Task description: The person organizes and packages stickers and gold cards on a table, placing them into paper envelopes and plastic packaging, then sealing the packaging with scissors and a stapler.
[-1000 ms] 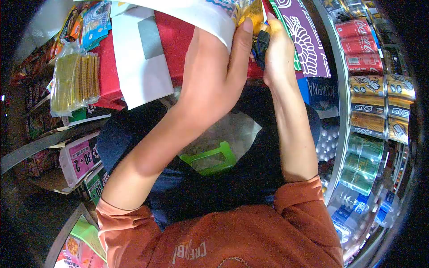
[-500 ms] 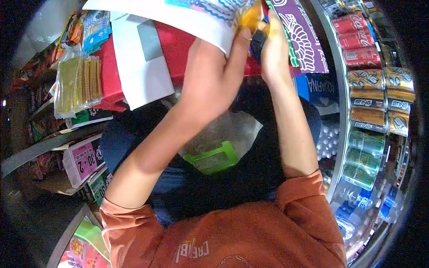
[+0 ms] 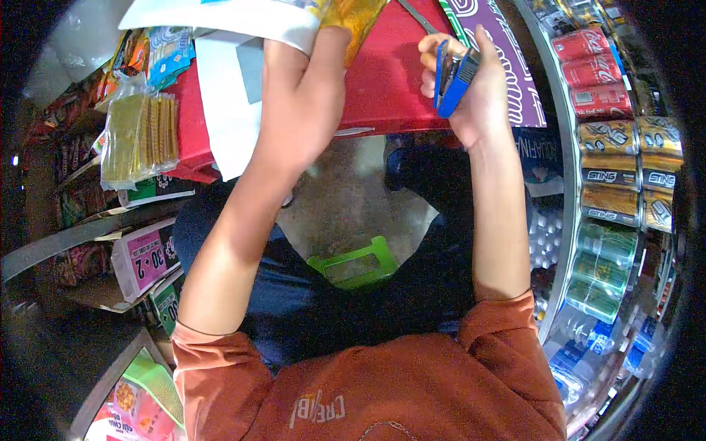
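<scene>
My left hand is at the upper middle, its thumb closed over a shiny yellow packet beside a curved white card. Its other fingers are hidden under the card. To the right, my right hand is wrapped round a blue and black stapler, held above the red tabletop and apart from the packet. A white paper strip with a grey patch lies left of my left hand.
Clear bags of thin yellow-brown sticks lie at the table's left edge. A purple patterned sheet is at the right. Drink cans line the right shelf. A green plastic piece shows low between my legs.
My hands have separated. The left moved leftward with the yellow packet and white card; the right moved slightly right and down with the stapler, now plainly visible.
</scene>
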The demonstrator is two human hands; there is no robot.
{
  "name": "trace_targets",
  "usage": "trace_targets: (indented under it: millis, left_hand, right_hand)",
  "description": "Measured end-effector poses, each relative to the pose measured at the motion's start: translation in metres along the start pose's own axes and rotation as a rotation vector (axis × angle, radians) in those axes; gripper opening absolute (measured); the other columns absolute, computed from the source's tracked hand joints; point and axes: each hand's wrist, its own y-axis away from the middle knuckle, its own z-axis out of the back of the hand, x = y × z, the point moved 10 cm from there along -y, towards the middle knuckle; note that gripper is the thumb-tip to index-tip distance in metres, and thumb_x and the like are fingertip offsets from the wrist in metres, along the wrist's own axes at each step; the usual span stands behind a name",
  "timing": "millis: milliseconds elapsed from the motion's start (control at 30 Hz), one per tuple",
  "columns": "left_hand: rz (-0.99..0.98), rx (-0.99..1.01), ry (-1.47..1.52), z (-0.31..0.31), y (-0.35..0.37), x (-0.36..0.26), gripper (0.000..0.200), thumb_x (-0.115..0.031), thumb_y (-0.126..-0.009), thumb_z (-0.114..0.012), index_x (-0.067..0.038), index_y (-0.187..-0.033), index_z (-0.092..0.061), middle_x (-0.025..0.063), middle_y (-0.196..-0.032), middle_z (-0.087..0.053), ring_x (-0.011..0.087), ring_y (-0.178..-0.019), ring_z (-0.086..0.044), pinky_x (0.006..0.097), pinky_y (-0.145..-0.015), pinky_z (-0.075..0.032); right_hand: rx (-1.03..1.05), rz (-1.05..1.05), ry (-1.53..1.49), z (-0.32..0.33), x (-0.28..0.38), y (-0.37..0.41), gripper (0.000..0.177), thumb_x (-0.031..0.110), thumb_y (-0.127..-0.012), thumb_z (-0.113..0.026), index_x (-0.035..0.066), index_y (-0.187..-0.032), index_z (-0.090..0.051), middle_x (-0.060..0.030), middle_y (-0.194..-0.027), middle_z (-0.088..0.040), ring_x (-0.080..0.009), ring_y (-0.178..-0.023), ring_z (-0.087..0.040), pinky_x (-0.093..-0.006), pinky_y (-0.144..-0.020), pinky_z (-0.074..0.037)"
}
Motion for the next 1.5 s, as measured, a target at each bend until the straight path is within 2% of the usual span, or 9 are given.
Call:
trace_targets:
  millis: [267, 500, 567, 633, 700, 767, 967, 1100, 1500]
  left_hand:
    - [-0.65, 0.197, -0.529, -0.03, 0.011, -0.034, 0.037, -0.006, -0.096, -0.055, 0.0, -0.132, -0.055, 0.0291, -0.127, -0.056, 0.0483, -0.123, -0.05, 0.0503, -0.105, -0.04]
    - [-0.627, 0.284, -0.618, -0.051, 0.013, -0.029, 0.056, 0.004, -0.083, -0.056, -0.005, -0.138, -0.049, 0.024, -0.139, -0.046, 0.0433, -0.127, -0.05, 0.0475, -0.107, -0.045]
    - [-0.596, 0.338, -0.693, -0.056, 0.015, -0.014, 0.06, 0.006, -0.081, -0.056, -0.007, -0.14, -0.048, 0.022, -0.14, -0.046, 0.0416, -0.13, -0.048, 0.0472, -0.11, -0.043]
    - [-0.581, 0.358, -0.729, -0.058, 0.017, 0.003, 0.065, 0.007, -0.079, -0.059, -0.008, -0.141, -0.046, 0.0209, -0.141, -0.046, 0.0407, -0.135, -0.044, 0.047, -0.113, -0.04]
    - [-0.547, 0.4, -0.764, -0.058, 0.019, 0.014, 0.068, 0.001, -0.078, -0.065, -0.007, -0.142, -0.045, 0.0207, -0.142, -0.046, 0.0415, -0.135, -0.044, 0.0467, -0.115, -0.039]
    - [-0.527, 0.442, -0.777, -0.057, 0.02, 0.019, 0.072, -0.007, -0.078, -0.072, -0.006, -0.144, -0.043, 0.0206, -0.142, -0.046, 0.0421, -0.135, -0.043, 0.0471, -0.116, -0.037]
    - [-0.482, 0.426, -0.828, -0.031, 0.026, -0.001, 0.096, -0.028, -0.069, -0.086, -0.004, -0.148, -0.038, 0.0211, -0.148, -0.041, 0.0431, -0.138, -0.038, 0.0491, -0.117, -0.034]
    - [-0.358, 0.543, -0.865, -0.022, 0.038, -0.001, 0.098, -0.03, -0.07, -0.085, 0.0, -0.149, -0.036, 0.0226, -0.15, -0.04, 0.0435, -0.139, -0.038, 0.049, -0.118, -0.033]
    - [-0.208, 0.633, -1.014, -0.009, 0.066, -0.002, 0.082, -0.029, -0.08, -0.077, 0.007, -0.144, -0.041, 0.0251, -0.146, -0.044, 0.0376, -0.139, -0.042, 0.0458, -0.12, -0.03]
  right_hand:
    - [-0.004, 0.133, -0.082, 0.026, 0.039, 0.008, 0.068, 0.052, -0.105, -0.02, 0.001, -0.097, -0.064, -0.0078, -0.077, -0.055, -0.0205, -0.066, -0.052, -0.0341, -0.062, -0.045]
    - [-0.068, 0.296, -0.301, 0.066, 0.082, 0.023, 0.055, 0.045, -0.105, -0.023, 0.002, -0.107, -0.058, -0.0115, -0.09, -0.059, -0.0253, -0.075, -0.053, -0.0418, -0.068, -0.045]
    - [-0.622, 0.465, -0.183, 0.106, 0.099, 0.046, 0.053, 0.044, -0.105, -0.025, 0.003, -0.106, -0.058, -0.0117, -0.092, -0.061, -0.026, -0.08, -0.056, -0.0443, -0.073, -0.049]
    - [-0.553, 0.548, -0.192, 0.136, 0.111, 0.044, 0.051, 0.042, -0.104, -0.025, 0.004, -0.107, -0.058, -0.0116, -0.094, -0.061, -0.0258, -0.083, -0.058, -0.0467, -0.077, -0.051]
    - [0.118, 0.413, -0.416, 0.138, 0.107, 0.031, 0.056, 0.049, -0.105, -0.025, 0.003, -0.11, -0.056, -0.011, -0.091, -0.061, -0.024, -0.077, -0.053, -0.039, -0.065, -0.046]
    - [0.237, 0.309, -0.28, 0.094, 0.102, 0.038, 0.059, 0.053, -0.104, -0.03, 0.002, -0.111, -0.057, -0.0108, -0.091, -0.061, -0.0233, -0.074, -0.051, -0.036, -0.063, -0.042]
    - [-0.417, 0.321, 0.232, 0.077, 0.119, 0.05, 0.05, 0.045, -0.093, -0.058, 0.002, -0.119, -0.06, -0.0106, -0.094, -0.062, -0.022, -0.074, -0.056, -0.0338, -0.069, -0.046]
    - [-0.437, 0.677, 1.04, 0.022, 0.151, 0.063, 0.051, 0.011, -0.087, -0.07, -0.001, -0.132, -0.05, -0.0097, -0.111, -0.06, -0.0133, -0.09, -0.06, -0.0264, -0.077, -0.049]
    - [0.35, 0.281, 0.915, -0.093, 0.052, -0.021, 0.043, 0.01, -0.089, -0.073, 0.0, -0.127, -0.058, -0.0048, -0.099, -0.067, -0.009, -0.083, -0.063, -0.0229, -0.069, -0.049]
